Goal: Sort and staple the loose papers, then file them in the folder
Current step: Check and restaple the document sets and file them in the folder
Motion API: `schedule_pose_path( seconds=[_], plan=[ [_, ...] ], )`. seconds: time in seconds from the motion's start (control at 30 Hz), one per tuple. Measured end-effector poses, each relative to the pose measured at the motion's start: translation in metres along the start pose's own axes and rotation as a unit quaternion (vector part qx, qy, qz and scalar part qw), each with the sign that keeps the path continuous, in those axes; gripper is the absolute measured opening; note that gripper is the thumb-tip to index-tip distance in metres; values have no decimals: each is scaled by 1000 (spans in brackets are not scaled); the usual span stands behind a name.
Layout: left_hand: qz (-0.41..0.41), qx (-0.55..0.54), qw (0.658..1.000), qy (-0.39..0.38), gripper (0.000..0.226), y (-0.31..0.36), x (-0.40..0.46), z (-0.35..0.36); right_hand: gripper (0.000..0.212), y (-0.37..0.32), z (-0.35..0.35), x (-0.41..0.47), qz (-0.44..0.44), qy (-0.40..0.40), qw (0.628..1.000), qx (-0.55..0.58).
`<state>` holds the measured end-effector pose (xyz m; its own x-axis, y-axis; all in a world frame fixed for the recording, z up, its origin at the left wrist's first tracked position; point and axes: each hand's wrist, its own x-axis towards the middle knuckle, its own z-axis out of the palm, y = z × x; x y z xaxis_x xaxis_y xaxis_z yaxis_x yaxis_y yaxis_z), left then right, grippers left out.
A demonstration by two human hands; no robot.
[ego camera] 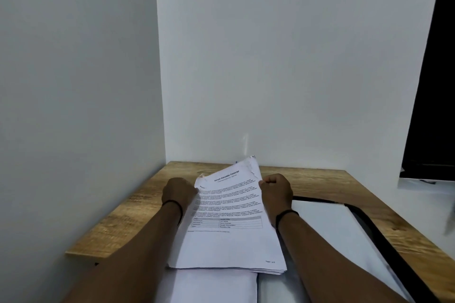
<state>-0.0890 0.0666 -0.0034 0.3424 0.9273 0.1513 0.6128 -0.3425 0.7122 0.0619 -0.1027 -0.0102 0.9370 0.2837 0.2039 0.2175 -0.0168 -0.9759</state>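
Note:
A thick stack of printed white papers [229, 236] is held over the middle of the wooden table [320, 182], its top sheet headed like a transcript with a small table printed on it. My left hand [178, 192] grips the stack's left edge near the top. On the right edge near the top, my right hand [277, 189] grips the stack with curled fingers. The stack's far end is tilted up off the table. An open white folder with a black border [344, 233] lies under and to the right of the papers. No stapler is in view.
White walls meet in a corner just behind the table. A dark doorway or panel [433, 81] stands at the far right. More white sheets [214, 288] lie below the stack at the near edge. Bare wood shows at the table's left and far right.

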Motion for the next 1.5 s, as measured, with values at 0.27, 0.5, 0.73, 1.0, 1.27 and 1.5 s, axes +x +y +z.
schedule_pose_path(
  seconds=[0.27, 0.5, 0.73, 1.0, 1.27, 1.5],
  plan=[
    [64, -102, 990, 67, 10, 17, -7, 1, 19, 8, 2, 5, -36, -86, 975, -203],
    [183, -221, 953, 98, 9, 17, -15, -2, 25, 7, -1, 1, -48, -90, 977, -188],
    [205, -289, 932, 77, 18, 13, -10, -7, 17, 0, -1, 0, -81, -52, 991, -96],
    [72, -405, 910, -45, 55, 11, -4, -12, 13, -27, -1, 6, -100, -44, 981, 160],
    [96, -500, 845, -162, 37, 36, 0, -19, 25, -44, -22, 18, -35, -180, 954, 236],
    [143, -525, 828, -137, 25, 96, -18, -14, 17, -47, -61, 35, -102, -139, 965, 197]
  ],
)
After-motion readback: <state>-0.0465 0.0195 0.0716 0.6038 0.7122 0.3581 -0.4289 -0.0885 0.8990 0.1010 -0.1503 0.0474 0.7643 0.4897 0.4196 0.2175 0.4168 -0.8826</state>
